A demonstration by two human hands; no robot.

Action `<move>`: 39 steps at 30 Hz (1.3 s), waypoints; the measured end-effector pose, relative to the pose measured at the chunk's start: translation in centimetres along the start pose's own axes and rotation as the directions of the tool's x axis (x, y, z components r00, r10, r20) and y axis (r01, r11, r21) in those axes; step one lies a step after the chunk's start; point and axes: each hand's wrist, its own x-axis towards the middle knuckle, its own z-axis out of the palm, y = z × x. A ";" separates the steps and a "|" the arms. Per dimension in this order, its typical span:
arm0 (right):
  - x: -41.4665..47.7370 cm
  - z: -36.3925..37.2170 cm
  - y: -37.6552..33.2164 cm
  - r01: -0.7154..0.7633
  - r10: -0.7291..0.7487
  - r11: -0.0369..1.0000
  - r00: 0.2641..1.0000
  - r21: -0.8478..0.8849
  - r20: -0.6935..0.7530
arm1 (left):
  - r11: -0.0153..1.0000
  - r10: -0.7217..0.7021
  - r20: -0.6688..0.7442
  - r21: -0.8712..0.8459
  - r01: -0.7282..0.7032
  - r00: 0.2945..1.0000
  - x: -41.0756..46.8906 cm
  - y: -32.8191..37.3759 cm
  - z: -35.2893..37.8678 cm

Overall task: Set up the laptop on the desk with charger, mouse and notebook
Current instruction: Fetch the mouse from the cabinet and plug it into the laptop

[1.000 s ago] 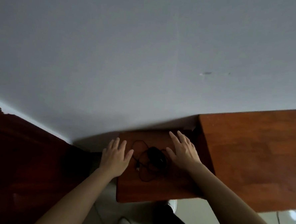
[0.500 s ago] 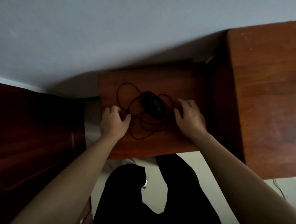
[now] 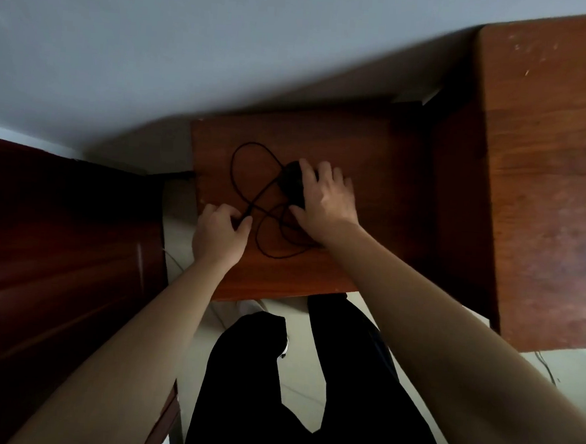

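Observation:
A black wired mouse (image 3: 290, 180) lies on a low brown wooden surface (image 3: 357, 150), its thin black cable (image 3: 246, 150) looped loosely to the left and front. My right hand (image 3: 323, 203) covers the mouse from the right, fingers curled over its body. My left hand (image 3: 220, 234) is at the surface's left front, fingers pinched on the cable's end. No laptop, charger or notebook shows in the head view.
A taller brown desk (image 3: 545, 168) stands to the right, its side panel next to the low surface. A dark wooden door or cabinet (image 3: 60, 242) is on the left. A pale wall rises behind. My dark trousers (image 3: 291, 393) and light floor lie below.
The view tilted further down. My right hand moved left onto the mouse and closed over it. My left hand closed its fingers on the cable's end.

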 end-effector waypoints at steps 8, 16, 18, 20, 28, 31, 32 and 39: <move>-2.8 -5.3 2.5 -0.095 0.131 0.910 0.989 0.403 -0.063 | 0.998 -0.026 0.007 -0.063 0.026 1.000 -1.9 -0.8 -2.9; -8.8 -16.9 4.2 -0.195 0.402 0.811 0.870 0.551 -0.285 | 0.936 0.074 -0.153 -0.330 -0.121 0.986 -2.9 3.3 -12.8; -11.1 -19.6 4.6 -0.202 0.454 0.792 0.826 0.575 -0.335 | 0.884 0.088 -0.184 -0.439 -0.162 0.979 -3.6 5.2 -15.0; -14.3 -21.9 5.1 -0.215 0.525 0.764 0.755 0.608 -0.393 | 0.839 0.183 -0.218 -0.473 -0.268 0.959 -5.1 7.2 -17.2; -28.5 -27.2 8.0 -0.228 0.745 0.637 0.425 0.736 -0.514 | 0.491 0.555 -0.192 -0.710 -0.505 0.809 -14.6 18.1 -23.7; -34.3 -28.5 10.2 -0.230 0.778 0.617 0.321 0.752 -0.540 | 0.377 0.667 -0.189 -0.748 -0.546 0.721 -19.4 22.5 -24.1; -36.2 -28.8 11.1 -0.228 0.784 0.614 0.289 0.755 -0.550 | 0.353 0.703 -0.186 -0.746 -0.564 0.687 -21.0 23.8 -23.9; -49.4 -29.7 21.0 -0.153 0.833 0.552 0.125 0.819 -0.538 | 0.273 0.829 -0.133 -0.751 -0.601 0.543 -31.5 34.2 -18.4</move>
